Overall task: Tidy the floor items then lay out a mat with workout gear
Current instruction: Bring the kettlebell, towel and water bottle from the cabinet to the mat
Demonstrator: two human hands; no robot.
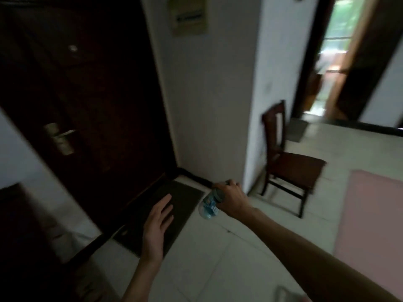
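- A clear plastic water bottle with a blue label [209, 207] hangs in the air above the pale tiled floor [220, 253], tilted with its base pointing down and to the left, just beside the right edge of the dark rectangular doormat [181, 199].
- The right hand [231, 200] is wrapped around the bottle's upper end, fingers curled tight over what looks like a dark cap (motion blur hides the detail).
- The left hand [158, 223] is empty, held flat with the fingers straight and close together, palm down above the doormat; whether it touches the mat I cannot tell.
- The doormat lies against the foot of a dark brown entrance door with a brass lever handle [61, 138].
- A flat pink exercise mat [375, 227] lies spread on the floor at the right edge of the view, well apart from the bottle.
- A dark wooden chair [290, 164] stands between the white wall corner and the pink mat, its back toward the wall.
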